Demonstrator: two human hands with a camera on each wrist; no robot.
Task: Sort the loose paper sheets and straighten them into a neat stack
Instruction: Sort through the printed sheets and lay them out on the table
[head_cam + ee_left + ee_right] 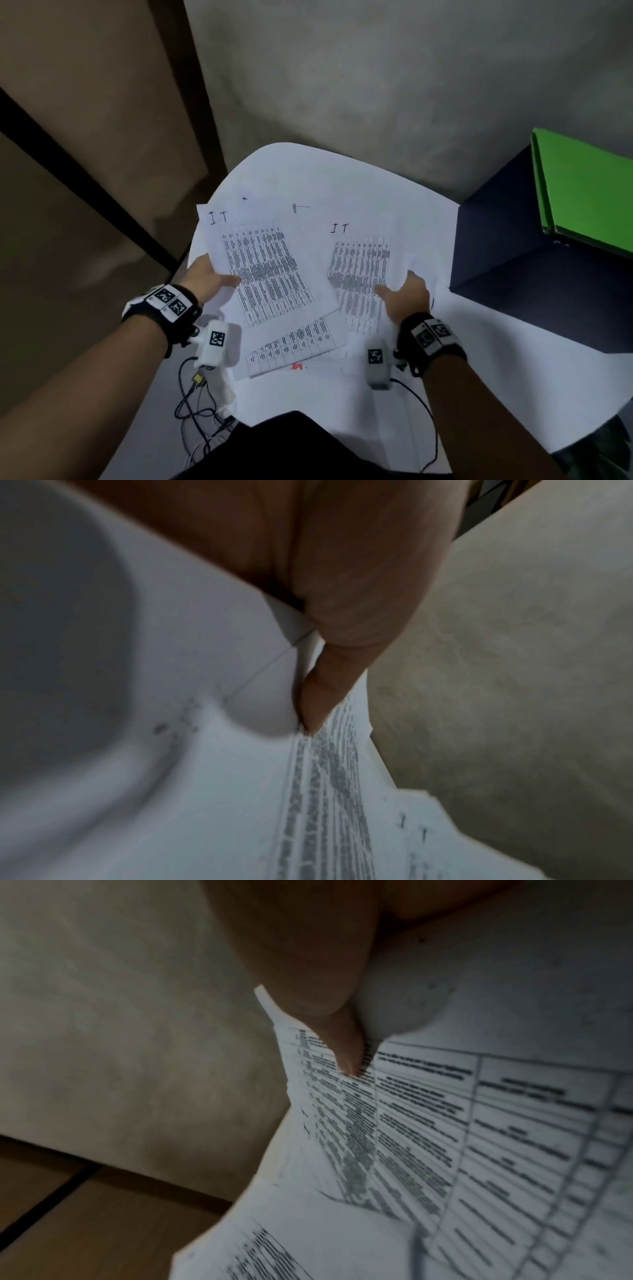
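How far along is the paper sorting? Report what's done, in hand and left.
Done: nothing looks stacked yet.
In hand: the left hand pinches one printed sheet marked "I.T"; the right hand pinches a second "I.T" sheet.
Left: a third sheet lies askew beneath on the white table; all need aligning.

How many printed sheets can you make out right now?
3 at least: one sheet gripped by the left hand, one sheet gripped by the right hand, and a third sheet lying partly under them. More may be hidden beneath.
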